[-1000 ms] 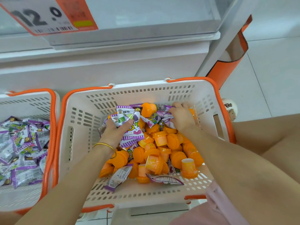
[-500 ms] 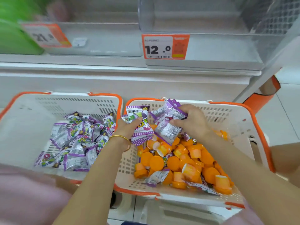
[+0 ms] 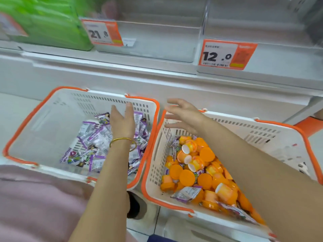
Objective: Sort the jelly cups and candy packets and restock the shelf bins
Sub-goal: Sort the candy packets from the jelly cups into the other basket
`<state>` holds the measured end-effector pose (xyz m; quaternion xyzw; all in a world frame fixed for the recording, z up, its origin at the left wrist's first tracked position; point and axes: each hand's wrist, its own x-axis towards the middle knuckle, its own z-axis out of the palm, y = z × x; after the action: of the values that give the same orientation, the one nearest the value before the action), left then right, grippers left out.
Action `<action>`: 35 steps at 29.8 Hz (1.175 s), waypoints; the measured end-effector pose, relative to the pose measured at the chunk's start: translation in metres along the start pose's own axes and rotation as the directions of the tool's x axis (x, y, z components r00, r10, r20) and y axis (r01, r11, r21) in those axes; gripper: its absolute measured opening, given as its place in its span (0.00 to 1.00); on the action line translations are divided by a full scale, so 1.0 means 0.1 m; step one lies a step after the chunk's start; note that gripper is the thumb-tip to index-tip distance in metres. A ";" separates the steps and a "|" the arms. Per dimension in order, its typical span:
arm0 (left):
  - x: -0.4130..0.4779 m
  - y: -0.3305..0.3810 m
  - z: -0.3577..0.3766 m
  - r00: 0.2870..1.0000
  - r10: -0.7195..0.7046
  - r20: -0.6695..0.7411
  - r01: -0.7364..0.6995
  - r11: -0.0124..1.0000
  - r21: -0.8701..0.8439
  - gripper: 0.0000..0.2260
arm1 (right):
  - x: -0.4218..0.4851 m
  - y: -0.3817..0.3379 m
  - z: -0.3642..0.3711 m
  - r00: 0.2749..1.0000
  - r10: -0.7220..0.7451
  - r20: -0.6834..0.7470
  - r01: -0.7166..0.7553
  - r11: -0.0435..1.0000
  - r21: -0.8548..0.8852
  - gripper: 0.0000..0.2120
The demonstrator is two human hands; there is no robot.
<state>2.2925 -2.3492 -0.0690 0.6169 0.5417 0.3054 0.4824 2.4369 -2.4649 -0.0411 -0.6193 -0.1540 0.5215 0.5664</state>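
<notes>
Two white baskets with orange rims stand side by side below a shelf. The left basket holds a heap of purple and silver candy packets. The right basket holds orange jelly cups with a few candy packets mixed among them. My left hand, with a gold bangle on the wrist, hovers over the packets in the left basket, fingers straight and empty. My right hand is spread and empty above the gap between the two baskets.
Above the baskets runs a white shelf with clear bins. Orange price tags read 21.8 and 12.0. Green packs fill the bin at the upper left. Pink clothing is at the lower left, and a shoe shows between the baskets.
Both hands held bundles of candy packets over the right basket; they have moved left, the packets are gone from them, and both hands are now open. The view swung left.
</notes>
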 end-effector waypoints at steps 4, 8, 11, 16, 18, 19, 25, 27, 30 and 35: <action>-0.32 -0.17 0.52 0.923 0.243 0.299 -0.329 0.900 0.286 0.34 | -0.24 0.42 -0.90 0.962 0.086 -0.259 -0.112 0.990 -0.086 0.13; -0.45 -0.55 0.77 0.786 0.288 0.547 -0.602 0.560 0.570 0.33 | -0.44 0.83 -1.38 0.890 0.180 -0.420 -0.280 0.941 -0.190 0.11; -0.48 -0.73 0.76 0.744 0.308 0.593 -0.668 0.349 0.657 0.32 | -0.33 1.15 -1.47 0.917 0.054 -0.395 -0.293 0.763 -0.576 0.17; -0.50 -0.79 0.77 0.715 0.296 0.634 -0.697 0.236 0.677 0.29 | 0.07 1.34 -1.04 0.995 -0.095 -0.027 -0.007 0.205 -0.979 0.30; -0.49 -0.82 0.77 0.699 0.335 0.632 -0.710 0.219 0.669 0.26 | 0.26 1.39 -0.88 0.996 -0.053 0.077 0.078 0.021 -0.997 0.37; -0.49 -0.83 0.77 0.696 0.348 0.629 -0.712 0.216 0.668 0.25 | 0.34 1.43 -0.84 0.996 -0.001 0.086 0.086 -0.054 -0.995 0.42; -0.48 -0.84 0.77 0.708 0.361 0.608 -0.699 0.230 0.677 0.23 | 0.44 1.55 -1.03 0.993 0.104 0.062 0.081 -0.199 -0.977 0.44; -0.50 -0.82 0.77 0.713 0.348 0.608 -0.695 0.240 0.678 0.23 | 0.34 1.53 -1.13 0.994 0.067 0.087 0.098 -0.175 -0.980 0.38; -0.51 -0.81 0.76 0.711 0.362 0.603 -0.696 0.247 0.674 0.26 | 0.10 1.57 -1.29 0.998 -0.014 0.057 0.055 -0.123 -0.991 0.31; -0.68 -0.79 0.88 0.577 0.537 0.616 -0.802 0.228 0.552 0.21 | -0.34 1.51 -1.80 0.988 -0.080 -0.128 -0.129 -0.009 -0.992 0.24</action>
<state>2.3263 -2.4421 -0.1632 0.9698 0.2116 0.1123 0.0454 2.5100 -2.6361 -0.1884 -0.8769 -0.4255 0.2198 -0.0411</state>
